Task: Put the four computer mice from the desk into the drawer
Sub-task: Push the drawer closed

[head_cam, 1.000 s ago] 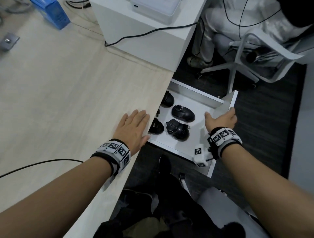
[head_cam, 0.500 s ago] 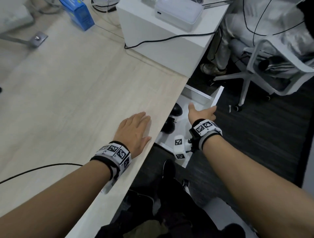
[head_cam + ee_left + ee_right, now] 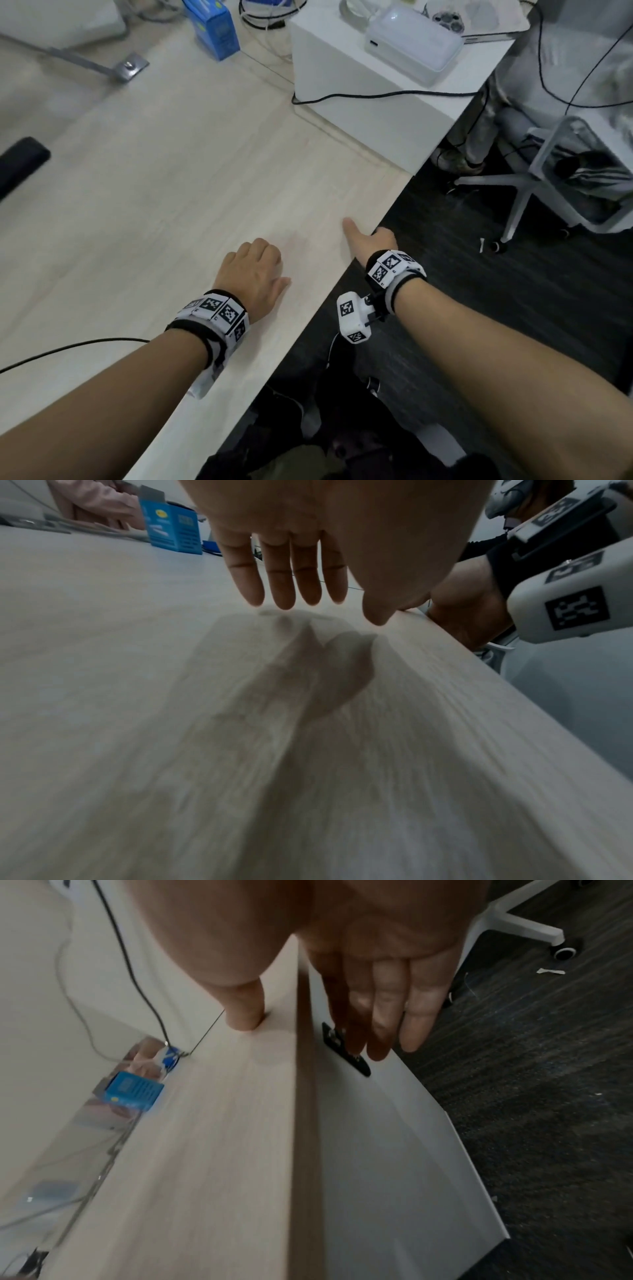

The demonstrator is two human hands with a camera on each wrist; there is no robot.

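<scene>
Drawer (image 3: 394, 1150) sits flush under the table (image 3: 171, 192) edge, mice out of sight. Right hand (image 3: 371, 240) flat on its white front, thumb on top. Left hand (image 3: 251, 274) hovers relaxed, holding nothing, above the table.

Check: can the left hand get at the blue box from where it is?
Probably yes. The left hand rests open on the desk, holding nothing, and bare desktop lies between it and the blue box at the far edge. It looks like a long stretch.
</scene>
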